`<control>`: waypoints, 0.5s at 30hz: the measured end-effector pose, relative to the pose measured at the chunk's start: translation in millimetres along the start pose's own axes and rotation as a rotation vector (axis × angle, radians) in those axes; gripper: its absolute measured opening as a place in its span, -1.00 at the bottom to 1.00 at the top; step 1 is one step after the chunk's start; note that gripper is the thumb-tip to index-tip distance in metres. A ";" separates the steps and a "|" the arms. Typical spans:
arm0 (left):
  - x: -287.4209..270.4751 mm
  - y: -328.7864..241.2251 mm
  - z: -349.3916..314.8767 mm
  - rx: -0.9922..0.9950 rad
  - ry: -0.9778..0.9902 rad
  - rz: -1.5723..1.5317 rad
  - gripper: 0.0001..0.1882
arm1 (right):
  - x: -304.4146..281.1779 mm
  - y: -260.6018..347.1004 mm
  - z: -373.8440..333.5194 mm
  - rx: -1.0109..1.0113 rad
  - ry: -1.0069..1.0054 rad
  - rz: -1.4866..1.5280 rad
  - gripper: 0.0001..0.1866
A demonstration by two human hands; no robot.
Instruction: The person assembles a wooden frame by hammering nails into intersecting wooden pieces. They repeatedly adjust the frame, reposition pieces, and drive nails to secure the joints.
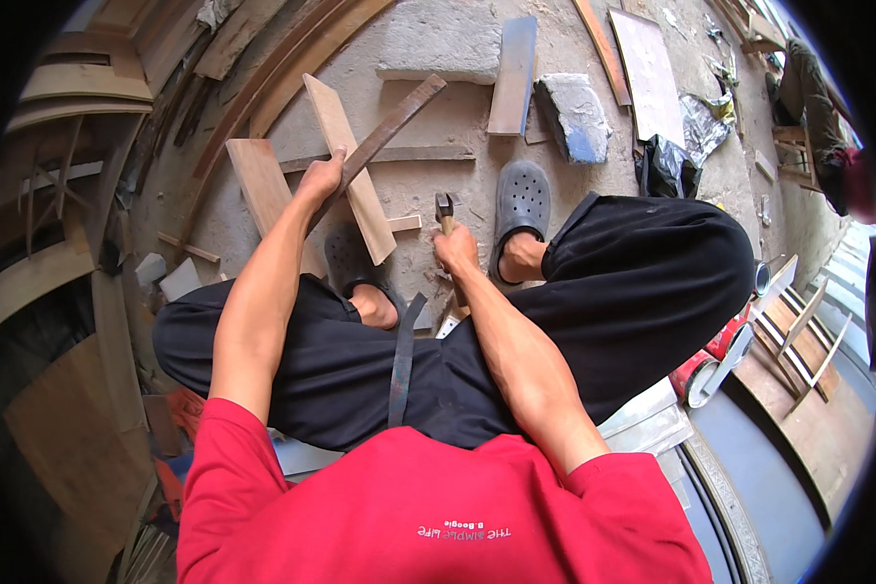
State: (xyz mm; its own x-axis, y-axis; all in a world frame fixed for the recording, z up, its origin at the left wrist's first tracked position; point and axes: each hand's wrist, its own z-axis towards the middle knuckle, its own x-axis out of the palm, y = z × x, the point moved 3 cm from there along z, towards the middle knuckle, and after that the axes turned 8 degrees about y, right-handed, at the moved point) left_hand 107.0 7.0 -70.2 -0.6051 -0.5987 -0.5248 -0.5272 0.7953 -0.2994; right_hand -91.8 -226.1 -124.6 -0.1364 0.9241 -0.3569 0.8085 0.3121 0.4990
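My left hand [321, 179] is closed around a dark, narrow wooden strip [395, 121], held slantwise across a pale wooden board [364, 202]. The fingertips lie close to that board; whether they also press on it I cannot tell. Another pale board [261, 187] lies to the left of it. In my right hand [456, 249] is a hammer [445, 206], gripped by its handle with the metal head pointing away from me. A small wooden piece [404, 223] sits between the pale board and the hammer.
My feet in grey clogs [523, 200] stand on the dusty concrete floor. Beyond them lie concrete blocks [572, 117], a bluish board [513, 78] and silver-black plastic wrapping [689, 146]. Long wooden pieces [292, 73] curve along the left. Red cans [696, 375] are at right. Someone's dark-clothed leg [810, 122] shows far right.
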 end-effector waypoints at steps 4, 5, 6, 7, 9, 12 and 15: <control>1.1 10.3 -2.4 -0.029 -0.156 0.038 -0.07 | -8.3 -1.0 -3.7 0.023 0.039 -0.150 -0.55; 2.4 4.9 -8.0 -0.009 -0.169 0.051 -0.08 | -14.4 1.8 -8.3 0.019 0.029 -0.201 -0.54; 4.4 -2.5 -19.6 0.009 -0.180 0.067 -0.08 | -18.7 2.7 -12.0 0.017 0.021 -0.251 -0.54; 7.8 -6.4 -29.0 0.026 -0.192 0.082 -0.09 | -22.0 2.7 -12.7 0.015 0.013 -0.302 -0.53; 15.2 -5.5 -42.3 0.107 -0.308 0.105 -0.10 | -25.0 -1.4 -7.0 -0.057 0.012 -0.390 -0.60; 18.2 -4.2 -54.0 0.182 -0.350 0.131 -0.12 | -28.1 -10.3 -0.2 -0.172 0.036 -0.512 -0.69; 17.2 -6.9 -56.8 0.156 -0.331 0.144 -0.12 | -21.5 -28.2 2.3 -0.287 0.061 -0.552 -0.72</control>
State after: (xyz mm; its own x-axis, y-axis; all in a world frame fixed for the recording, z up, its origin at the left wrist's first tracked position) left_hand 66.3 -14.2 -31.9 -0.4278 -0.4374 -0.7910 -0.3382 0.8890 -0.3086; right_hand -110.4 -255.3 -132.8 -0.5295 0.6184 -0.5807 0.4247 0.7858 0.4496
